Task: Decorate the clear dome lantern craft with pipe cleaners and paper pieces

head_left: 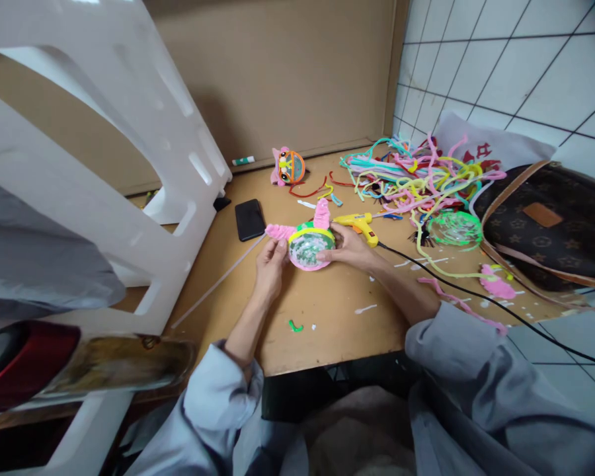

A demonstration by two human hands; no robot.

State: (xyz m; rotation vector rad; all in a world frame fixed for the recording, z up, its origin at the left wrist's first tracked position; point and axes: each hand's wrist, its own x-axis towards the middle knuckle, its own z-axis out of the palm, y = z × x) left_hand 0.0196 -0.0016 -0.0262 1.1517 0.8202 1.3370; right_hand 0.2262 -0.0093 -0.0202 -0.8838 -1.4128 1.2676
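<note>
A round craft ornament [311, 250], with a clear dome, a yellow band and a pink rim, is held between both hands above the table. Two fuzzy pink ears stick out from its far side. My left hand [272, 261] pinches its left edge, near the base of the left ear. On the opposite edge, my right hand [350, 248] grips it with the thumb across the dome; some of its fingers are hidden behind. Just beyond my right hand lies a yellow glue gun [357, 225] with a black cord.
Tangled pipe cleaners [426, 175] pile up at the back right, near a brown handbag [530, 225] and a green-edged dome [453, 229]. A black phone [250, 220] and a finished-looking ornament [288, 167] lie farther back. A white plastic frame [178, 132] borders the left.
</note>
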